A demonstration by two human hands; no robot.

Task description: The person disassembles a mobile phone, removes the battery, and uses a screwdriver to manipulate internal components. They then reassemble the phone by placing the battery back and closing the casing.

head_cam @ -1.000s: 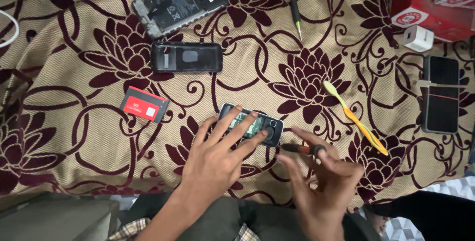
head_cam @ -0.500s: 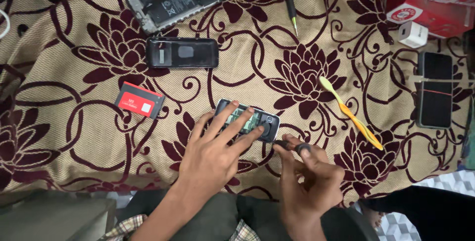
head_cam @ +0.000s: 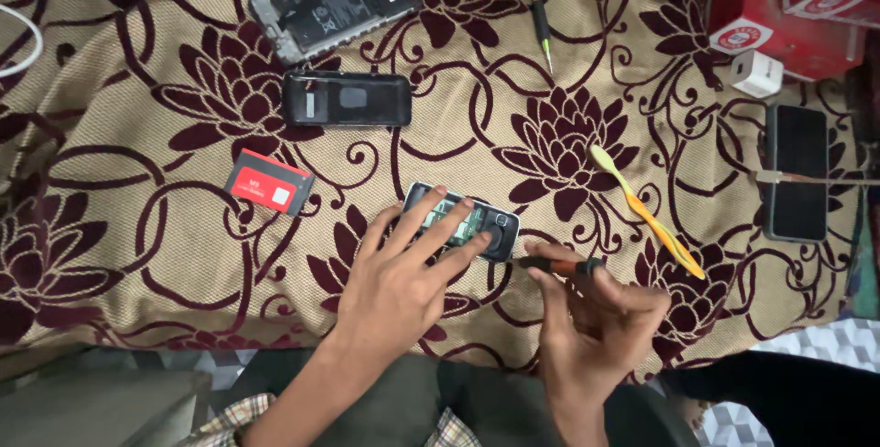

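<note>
Floral cloth (head_cam: 137, 254), left hand (head_cam: 399, 286) half-covering opened phone (head_cam: 477, 227), screwdriver (head_cam: 559, 265) tip hidden

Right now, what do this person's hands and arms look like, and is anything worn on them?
Both the left hand and the right hand are bare: no gloves, rings or watch show. The forearms are uncovered, with no sleeves in view. Near the left elbow, checked fabric shows at the frame's bottom edge.

Left hand (head_cam: 399, 282) extends toward 1 o'clock, palm down, fingers (head_cam: 429, 218) spread and pressed flat. Right hand (head_cam: 596, 323) sits at its 3 o'clock, fingers curled in a pinch, thumb and forefinger pointing toward 10 o'clock. Both forearms enter from 6 o'clock.
</note>
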